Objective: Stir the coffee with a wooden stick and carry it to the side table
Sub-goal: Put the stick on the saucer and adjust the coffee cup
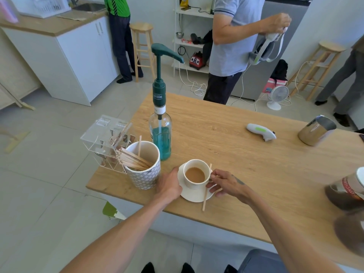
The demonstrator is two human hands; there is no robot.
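A white cup (195,175) of milky coffee stands on a white saucer (192,196) near the front edge of the wooden table (246,154). A wooden stick (206,192) lies across the saucer's right side, its lower end on the table. My left hand (169,185) grips the saucer's left rim. My right hand (224,183) holds the saucer's right rim, fingers by the cup's handle and over the stick.
A patterned pot (144,170) of wooden sticks and a clear acrylic box (104,138) stand left of the cup. Behind them is a pump bottle (160,133) of blue syrup. A steel jug (315,131), a white handheld device (261,132) and a jar (346,190) are on the right. Persons stand beyond the table.
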